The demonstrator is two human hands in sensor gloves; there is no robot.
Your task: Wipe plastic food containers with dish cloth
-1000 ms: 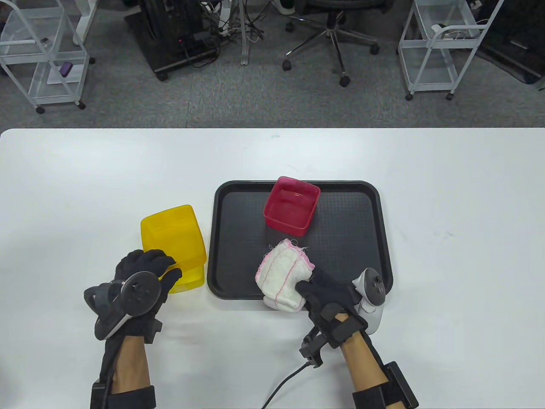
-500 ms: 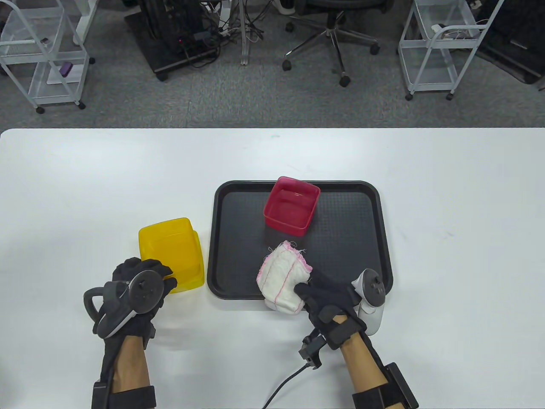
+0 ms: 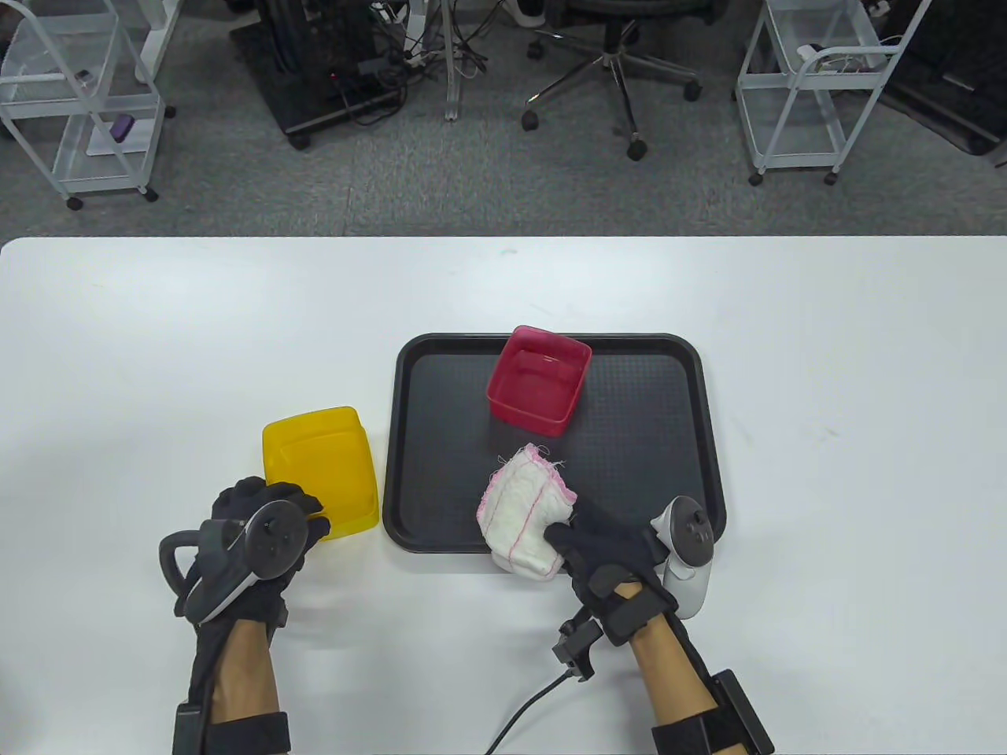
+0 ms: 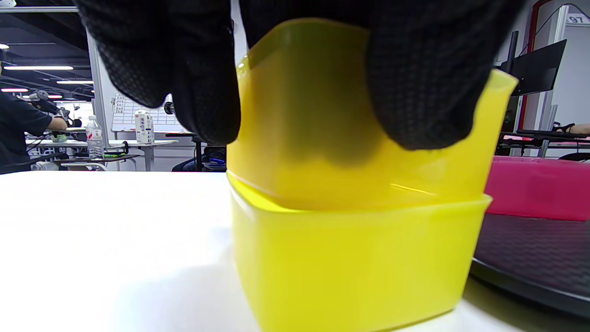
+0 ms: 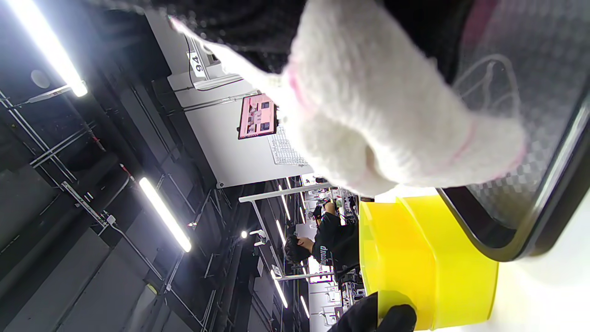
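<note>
On the white tabletop (image 3: 708,299) stand two yellow plastic containers (image 3: 321,468), one set inside the other, just to the left of a black tray (image 3: 676,409). In the left wrist view the inner yellow container (image 4: 350,138) sits tilted in the outer yellow container (image 4: 355,263), and its rim stands higher than the rim of the outer one. The left hand (image 3: 260,519) grips the inner container at the near side: its gloved fingers (image 4: 428,78) go over the rim, and some of them show dark through the yellow wall from inside. The outer container rests on the tabletop. The right hand (image 3: 610,543) holds a bunched white dish cloth (image 3: 525,511) with pink stitching at the edge; the fingers are closed around the near part of the cloth. The cloth is over the near edge of the tray, and from these views I cannot tell if it touches the tray. In the right wrist view the cloth (image 5: 382,106) fills the upper part, with the tray rim (image 5: 544,216) and the yellow containers (image 5: 424,263) beyond it. A red plastic container (image 3: 539,380) stands open side up on the far part of the tray, apart from both hands.
</note>
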